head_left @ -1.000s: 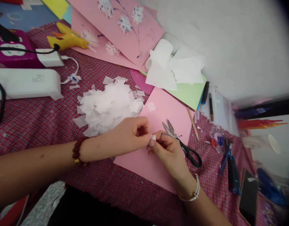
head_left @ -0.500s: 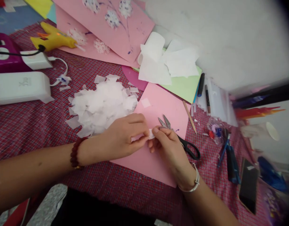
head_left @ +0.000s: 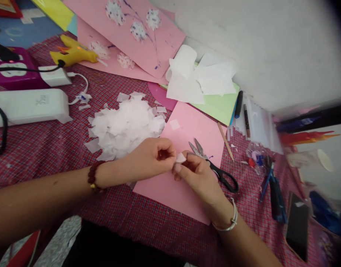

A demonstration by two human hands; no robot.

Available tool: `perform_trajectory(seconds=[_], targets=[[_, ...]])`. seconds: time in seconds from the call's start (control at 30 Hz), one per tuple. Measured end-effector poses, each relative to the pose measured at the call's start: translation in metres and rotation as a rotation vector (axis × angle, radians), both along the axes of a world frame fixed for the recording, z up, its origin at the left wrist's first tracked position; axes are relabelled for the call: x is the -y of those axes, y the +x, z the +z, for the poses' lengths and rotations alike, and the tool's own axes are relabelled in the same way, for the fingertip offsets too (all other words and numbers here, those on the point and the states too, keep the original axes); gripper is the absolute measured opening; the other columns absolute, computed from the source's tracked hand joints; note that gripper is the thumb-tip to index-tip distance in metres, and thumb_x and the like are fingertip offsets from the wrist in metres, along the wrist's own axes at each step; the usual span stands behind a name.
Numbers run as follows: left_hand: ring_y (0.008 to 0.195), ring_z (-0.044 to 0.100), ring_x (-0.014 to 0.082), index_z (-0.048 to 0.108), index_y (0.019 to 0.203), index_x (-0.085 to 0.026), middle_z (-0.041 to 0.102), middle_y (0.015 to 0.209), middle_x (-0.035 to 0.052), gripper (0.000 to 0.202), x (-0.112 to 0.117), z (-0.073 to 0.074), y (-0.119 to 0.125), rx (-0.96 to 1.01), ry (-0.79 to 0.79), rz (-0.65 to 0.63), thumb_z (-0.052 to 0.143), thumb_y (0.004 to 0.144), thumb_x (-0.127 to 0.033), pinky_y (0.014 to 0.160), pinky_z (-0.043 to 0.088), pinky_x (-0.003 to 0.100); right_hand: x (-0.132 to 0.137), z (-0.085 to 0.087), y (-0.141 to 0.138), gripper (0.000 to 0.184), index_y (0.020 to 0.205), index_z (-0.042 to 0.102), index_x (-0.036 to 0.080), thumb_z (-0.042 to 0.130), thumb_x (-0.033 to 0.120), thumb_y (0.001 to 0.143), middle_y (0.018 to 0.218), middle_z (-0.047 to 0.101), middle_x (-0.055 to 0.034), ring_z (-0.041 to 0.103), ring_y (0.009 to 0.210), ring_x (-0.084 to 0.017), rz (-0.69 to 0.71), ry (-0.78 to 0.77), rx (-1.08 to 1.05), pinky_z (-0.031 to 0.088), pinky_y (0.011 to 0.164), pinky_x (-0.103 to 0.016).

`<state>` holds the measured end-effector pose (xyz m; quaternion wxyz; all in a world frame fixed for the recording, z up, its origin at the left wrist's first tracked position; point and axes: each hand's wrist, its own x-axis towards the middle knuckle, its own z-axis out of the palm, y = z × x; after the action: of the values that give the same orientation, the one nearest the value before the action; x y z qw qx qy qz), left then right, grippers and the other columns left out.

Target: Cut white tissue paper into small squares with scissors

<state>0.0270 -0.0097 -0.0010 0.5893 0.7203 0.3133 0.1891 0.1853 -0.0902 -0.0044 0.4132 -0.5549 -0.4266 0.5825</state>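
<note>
Head view: your two hands meet over a pink sheet (head_left: 187, 185) lying on the red checked table (head_left: 48, 148). Just at 3 o'clock of your right hand (head_left: 199, 176) lie black-handled scissors (head_left: 213, 166) on that sheet, blades slightly parted and pointing to 10 o'clock, close beside your knuckles. At 10 o'clock of your left hand (head_left: 149, 160) sits a loose pile of white paper squares (head_left: 126, 126), nearly touching your wrist side. A wooden stick (head_left: 225, 141) lies at 2 o'clock, and past it a green sheet (head_left: 219, 107) carries a tissue roll (head_left: 184, 59) and torn tissue. A yellow glue gun (head_left: 73, 52) rests far off at 10 o'clock, with a long white box (head_left: 28, 106) at 9 o'clock. A dark phone (head_left: 297, 224) lies at 4 o'clock.

At 3 o'clock, beyond the scissors, a small clear packet (head_left: 255, 157) holds coloured bits; what they are is too blurred to tell.

The small white paper piece (head_left: 181, 158) is pinched between the thumb and fingertips of both hands, just above the pink sheet. It is thin, pale and creased, and mostly covered by your fingertips. Your other fingers are curled in.
</note>
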Motion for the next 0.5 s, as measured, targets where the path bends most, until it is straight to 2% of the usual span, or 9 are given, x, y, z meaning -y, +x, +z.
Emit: perform_trajectory(seconds=[0.1,0.2,0.33,0.4,0.5], targets=[[0.056,0.046,0.0079,0.056,0.069,-0.015,0.052,0.061,-0.0047,0.008,-0.005,0.009,-0.004,-0.010,-0.216,-0.050,0.053,0.075,-0.020,0.052,0.036,0.020,-0.001,0.000,0.003,0.011,0.068,0.060,0.022,0.065,0.020,0.078,0.062,0.054,0.0051,0.052,0.055,-0.011,-0.027,0.019,0.055,0.044,0.054,-0.025],[0.054,0.042,0.0066,0.056,0.069,-0.016,0.049,0.060,-0.0056,0.007,-0.014,0.015,-0.010,-0.008,-0.228,-0.003,0.054,0.075,-0.018,0.049,0.032,0.018,0.000,0.000,0.013,0.015,0.067,0.059,0.022,0.061,0.011,0.077,0.062,0.054,0.0048,0.050,0.056,-0.011,-0.048,0.065,0.114,0.042,0.055,-0.025],[0.053,0.043,0.0061,0.056,0.067,-0.016,0.051,0.060,-0.0055,0.006,-0.020,0.018,-0.015,0.018,-0.134,0.097,0.056,0.074,-0.016,0.049,0.033,0.018,0.001,0.002,0.019,0.008,0.079,0.064,0.023,0.061,0.019,0.085,0.072,0.059,0.0024,0.053,0.061,-0.012,-0.034,0.071,0.039,0.043,0.058,-0.026],[0.054,0.044,0.0066,0.059,0.066,-0.015,0.052,0.058,-0.0050,0.007,-0.017,0.017,-0.013,0.011,-0.105,0.074,0.058,0.073,-0.017,0.049,0.034,0.018,0.001,0.003,0.014,0.004,0.086,0.066,0.023,0.063,0.026,0.087,0.078,0.060,0.0014,0.054,0.063,-0.012,-0.003,0.055,-0.004,0.044,0.059,-0.027],[0.054,0.045,0.0075,0.063,0.067,-0.015,0.055,0.058,-0.0039,0.009,-0.009,0.013,-0.010,-0.012,-0.090,-0.004,0.058,0.073,-0.019,0.049,0.033,0.019,0.000,0.002,0.003,0.006,0.082,0.065,0.022,0.066,0.027,0.086,0.075,0.057,0.0027,0.052,0.062,-0.011,-0.011,0.065,0.041,0.044,0.059,-0.025]])
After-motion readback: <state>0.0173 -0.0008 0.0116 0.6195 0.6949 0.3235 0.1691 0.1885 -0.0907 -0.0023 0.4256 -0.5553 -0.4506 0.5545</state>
